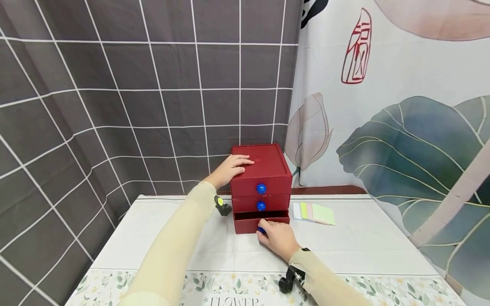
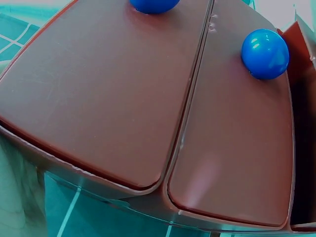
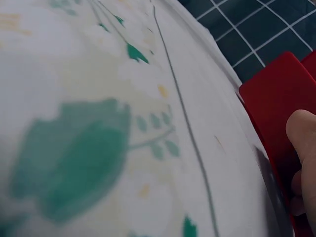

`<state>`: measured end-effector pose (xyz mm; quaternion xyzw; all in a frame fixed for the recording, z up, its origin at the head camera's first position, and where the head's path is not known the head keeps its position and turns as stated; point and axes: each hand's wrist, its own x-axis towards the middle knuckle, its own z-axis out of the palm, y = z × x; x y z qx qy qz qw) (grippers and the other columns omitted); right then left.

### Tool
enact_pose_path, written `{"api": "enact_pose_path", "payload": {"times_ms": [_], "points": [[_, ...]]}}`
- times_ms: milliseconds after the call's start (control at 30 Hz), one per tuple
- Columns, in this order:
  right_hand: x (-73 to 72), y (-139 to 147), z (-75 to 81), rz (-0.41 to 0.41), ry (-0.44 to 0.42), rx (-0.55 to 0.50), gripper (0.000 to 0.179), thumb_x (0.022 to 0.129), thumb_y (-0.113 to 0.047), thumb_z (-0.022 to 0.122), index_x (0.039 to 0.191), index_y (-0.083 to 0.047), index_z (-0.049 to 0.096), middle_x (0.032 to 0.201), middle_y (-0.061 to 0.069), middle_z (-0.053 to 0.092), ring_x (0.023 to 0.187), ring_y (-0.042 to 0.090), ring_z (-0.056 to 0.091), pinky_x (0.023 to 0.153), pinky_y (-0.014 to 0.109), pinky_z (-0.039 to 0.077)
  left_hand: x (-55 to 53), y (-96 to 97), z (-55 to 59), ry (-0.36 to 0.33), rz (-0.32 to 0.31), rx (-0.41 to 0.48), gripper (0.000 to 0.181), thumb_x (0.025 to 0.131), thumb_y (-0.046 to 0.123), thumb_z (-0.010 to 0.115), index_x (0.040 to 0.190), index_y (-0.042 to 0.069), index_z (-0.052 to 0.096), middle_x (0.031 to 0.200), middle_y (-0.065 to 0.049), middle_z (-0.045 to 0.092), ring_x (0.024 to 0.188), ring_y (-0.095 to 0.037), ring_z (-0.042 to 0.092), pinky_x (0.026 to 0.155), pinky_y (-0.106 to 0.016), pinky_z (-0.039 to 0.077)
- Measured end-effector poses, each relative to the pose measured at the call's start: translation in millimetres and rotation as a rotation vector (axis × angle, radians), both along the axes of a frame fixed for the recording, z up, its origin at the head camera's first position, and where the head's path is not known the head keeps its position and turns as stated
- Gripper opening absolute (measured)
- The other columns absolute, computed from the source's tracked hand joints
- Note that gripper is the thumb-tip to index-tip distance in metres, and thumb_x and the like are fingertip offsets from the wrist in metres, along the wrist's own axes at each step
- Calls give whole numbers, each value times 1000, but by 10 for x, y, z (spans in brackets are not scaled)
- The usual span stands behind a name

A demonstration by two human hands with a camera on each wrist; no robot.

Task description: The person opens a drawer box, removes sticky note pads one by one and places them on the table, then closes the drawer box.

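A red cabinet [image 1: 264, 159] with three stacked drawers stands at the back of the table. My left hand [image 1: 230, 169] rests on its top at the left edge, fingers extended. The bottom drawer [image 1: 245, 226] is pulled partway out, and its dark interior shows as a narrow strip. My right hand [image 1: 280, 239] pinches that drawer's blue knob [image 1: 261, 230], mostly covered by the fingers. In the left wrist view, the top and middle drawers are closed, with a middle blue knob [image 2: 265, 54]. The right wrist view shows the drawer front [image 3: 274, 94] beside my thumb; the knob is hidden there.
Pastel sticky notes [image 1: 322, 213] lie on the table right of the cabinet. A white tablecloth [image 1: 344, 250] with a floral front border covers the table. Behind it hang a grey grid curtain [image 1: 172, 106] and a white leaf-printed one [image 1: 325, 55].
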<state>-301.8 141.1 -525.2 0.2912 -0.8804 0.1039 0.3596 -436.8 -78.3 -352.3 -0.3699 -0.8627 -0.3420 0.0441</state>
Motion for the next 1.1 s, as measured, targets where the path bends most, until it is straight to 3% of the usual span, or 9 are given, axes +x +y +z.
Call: {"api": "enact_pose_path", "payload": {"times_ms": [333,1100], "points": [[-133,20,-17,-40,-68,-11,23,88,-31,79,100,-20,62,79,-5,72,63,13,67,55,30,52,2,20,13,-6,4,2,40,100,15,52,138,18,65,153,-4,48,143,-25,34,117,-49,31],[-231,-2,-15,-39,-201,-86,22,90,-29,78,103,-18,65,87,-1,74,74,17,70,75,37,57,3,11,15,-14,7,-14,41,100,14,51,138,17,65,155,-5,45,145,-26,32,118,-50,28]]}}
